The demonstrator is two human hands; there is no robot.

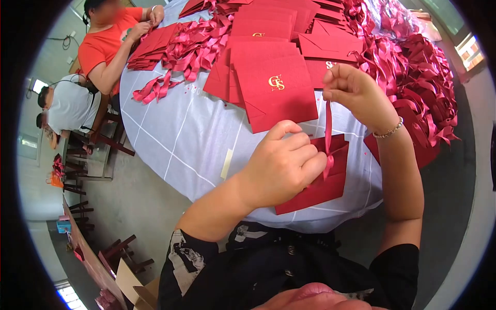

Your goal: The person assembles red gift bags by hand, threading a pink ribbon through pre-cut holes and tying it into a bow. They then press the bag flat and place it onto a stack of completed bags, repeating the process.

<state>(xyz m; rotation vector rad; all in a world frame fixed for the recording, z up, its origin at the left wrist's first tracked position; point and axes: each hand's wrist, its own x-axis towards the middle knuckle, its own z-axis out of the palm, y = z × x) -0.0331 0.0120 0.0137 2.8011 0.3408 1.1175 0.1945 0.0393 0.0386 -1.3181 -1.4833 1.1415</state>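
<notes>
A red card or envelope (333, 178) lies at the table's near edge, with a red ribbon (328, 124) rising from it. My right hand (356, 95) pinches the ribbon's upper end between thumb and finger, pulling it up taut. Over the card's left part, my left hand (289, 165) has its fingers curled in at the ribbon's lower part; the fingers hide what they grip there. Just beyond my left hand is a stack of red envelopes (276, 88) with gold lettering on the top one.
A pile of loose red ribbons (423, 88) covers the table's right side. More ribbons (199, 46) and envelopes (155, 46) lie at the far left, near a seated person in orange. The cloth-covered table (175, 129) curves along its left edge.
</notes>
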